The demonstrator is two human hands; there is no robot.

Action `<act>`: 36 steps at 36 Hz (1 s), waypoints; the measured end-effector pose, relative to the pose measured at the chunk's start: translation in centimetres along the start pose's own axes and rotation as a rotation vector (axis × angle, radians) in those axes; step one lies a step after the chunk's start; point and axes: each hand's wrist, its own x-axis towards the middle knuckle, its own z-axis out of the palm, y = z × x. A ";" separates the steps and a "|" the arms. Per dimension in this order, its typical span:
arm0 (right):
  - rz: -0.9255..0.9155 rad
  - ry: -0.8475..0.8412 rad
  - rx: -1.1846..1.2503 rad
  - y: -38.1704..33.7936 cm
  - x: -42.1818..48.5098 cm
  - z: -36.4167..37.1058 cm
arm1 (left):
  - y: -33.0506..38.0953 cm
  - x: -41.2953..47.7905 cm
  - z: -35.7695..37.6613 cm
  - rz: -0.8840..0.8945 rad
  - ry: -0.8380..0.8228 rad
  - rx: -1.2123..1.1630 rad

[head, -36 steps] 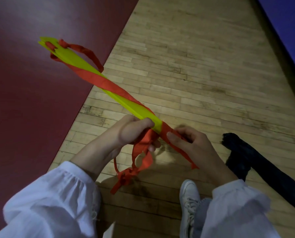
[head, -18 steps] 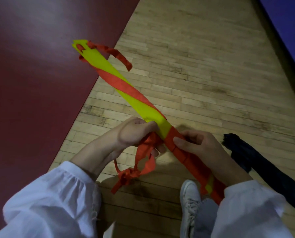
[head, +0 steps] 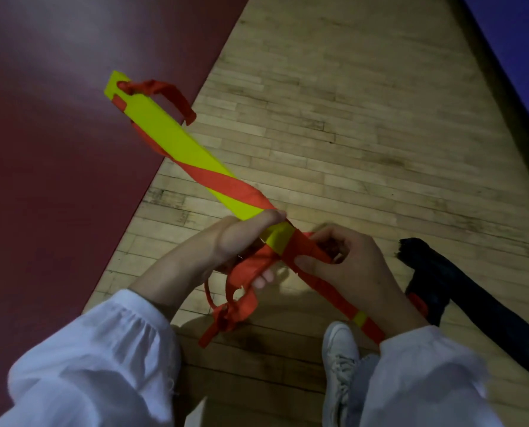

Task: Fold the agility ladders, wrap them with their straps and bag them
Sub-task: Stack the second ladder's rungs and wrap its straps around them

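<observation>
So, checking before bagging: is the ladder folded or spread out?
Folded: the yellow ladder is one flat bundle, with the red strap spiralling round it.

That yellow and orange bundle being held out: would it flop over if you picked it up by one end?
Probably not: the yellow slats jut straight out past the left hand without sagging, so they seem stiff, and likely light. The orange strap looks floppy: its loose end droops in loops below that hand.

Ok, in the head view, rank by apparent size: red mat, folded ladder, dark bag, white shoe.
Red mat; then folded ladder and dark bag, unranked since the frame crops the bag; white shoe smallest.
</observation>
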 end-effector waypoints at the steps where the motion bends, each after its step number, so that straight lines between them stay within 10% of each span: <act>1: -0.006 0.007 -0.013 0.0 0.0 0.1 | -0.1 0.0 -0.1 0.002 0.003 0.002; 36: 0.171 -0.179 0.206 -0.9 -0.3 0.4 | 0.8 -0.7 0.6 0.021 -0.032 0.002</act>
